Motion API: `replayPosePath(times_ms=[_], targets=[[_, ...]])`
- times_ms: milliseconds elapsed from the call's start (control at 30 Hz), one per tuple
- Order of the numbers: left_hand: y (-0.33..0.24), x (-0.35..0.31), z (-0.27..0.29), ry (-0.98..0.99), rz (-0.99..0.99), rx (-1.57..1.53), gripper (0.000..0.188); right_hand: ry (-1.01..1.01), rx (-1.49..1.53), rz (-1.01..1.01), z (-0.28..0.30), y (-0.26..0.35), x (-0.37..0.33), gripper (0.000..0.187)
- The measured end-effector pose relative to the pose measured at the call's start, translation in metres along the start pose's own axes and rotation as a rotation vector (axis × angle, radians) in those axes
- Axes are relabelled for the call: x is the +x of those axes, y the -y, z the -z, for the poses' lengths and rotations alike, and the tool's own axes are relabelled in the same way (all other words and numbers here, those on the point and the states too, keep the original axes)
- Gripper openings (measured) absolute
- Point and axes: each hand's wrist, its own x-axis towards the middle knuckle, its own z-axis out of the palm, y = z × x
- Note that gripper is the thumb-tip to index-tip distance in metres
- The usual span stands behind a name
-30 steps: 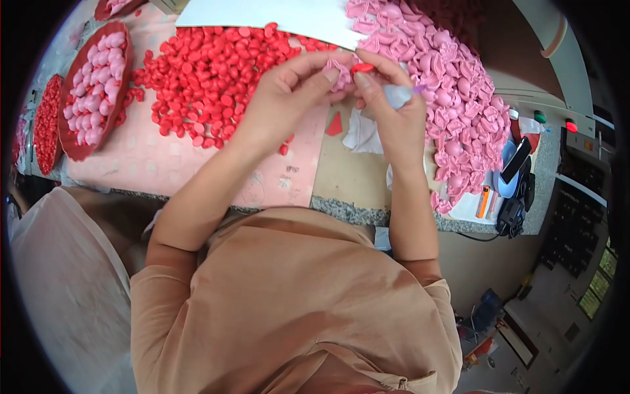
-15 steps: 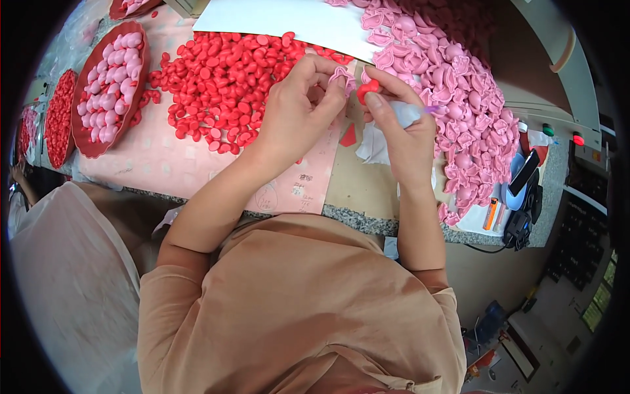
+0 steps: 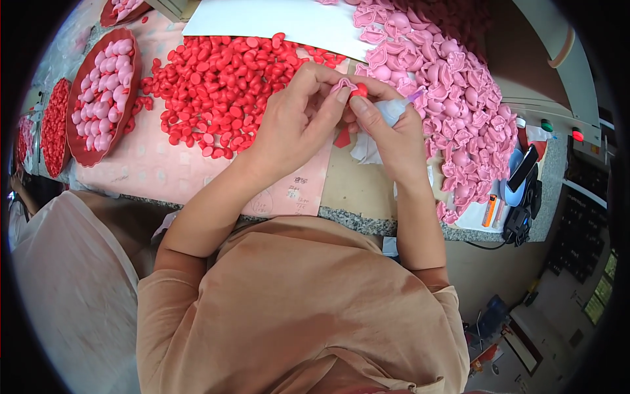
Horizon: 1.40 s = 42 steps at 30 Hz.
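Upper centre: the left hand [image 3: 293, 125] covers most of the small pink frilled rubbery piece [image 3: 342, 84] with its thumb and fingers. The right hand [image 3: 396, 134] hides part of the small glossy red rounded piece [image 3: 360, 90]; whether the two pieces touch cannot be determined. The lower body of the translucent bottle with a purple tip [image 3: 391, 110] is concealed in the right palm. The crumpled white cloth [image 3: 365, 151] is partly covered by the same hand.

Upper edge: cuts off the heap of pink frilled pieces [image 3: 469, 108], the flat white board [image 3: 262, 20] and the farther red scalloped tray [image 3: 107, 16].

Centre: marks on the pale pink patterned sheet [image 3: 216, 180] are too small to read.

Lower right: background clutter [image 3: 489, 354] is indistinct.
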Motion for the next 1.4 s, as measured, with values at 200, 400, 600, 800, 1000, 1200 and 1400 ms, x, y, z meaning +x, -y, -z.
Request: replayPosePath(times_ms=[200,400,600,800,1000,1200,1400], targets=[[-0.006,0.001,0.002,0.065,-0.016,-0.042,0.016,0.044,0.035,-0.081,0.004,-0.002,0.000,0.025],[0.000,0.004,0.006,0.101,0.004,-0.078,0.017,0.026,0.032,-0.045,-0.001,-0.004,0.001,0.021],[-0.008,0.005,0.003,0.114,0.145,-0.257,0.018,0.053,-0.016,-0.036,0.002,-0.008,0.003,0.021],[-0.005,0.003,0.007,0.117,0.215,-0.389,0.019,0.022,-0.086,0.067,0.000,-0.016,0.002,0.022],[-0.001,0.001,0.011,0.136,0.304,-0.458,0.022,0.016,0.005,-0.011,-0.002,-0.017,0.002,0.022],[-0.008,0.000,0.013,0.136,0.219,-0.378,0.021,0.078,0.048,-0.074,0.000,-0.011,0.007,0.027],[-0.013,0.007,0.010,0.316,0.295,-0.365,0.023,-0.068,-0.026,-0.072,0.004,-0.005,-0.003,0.028]])
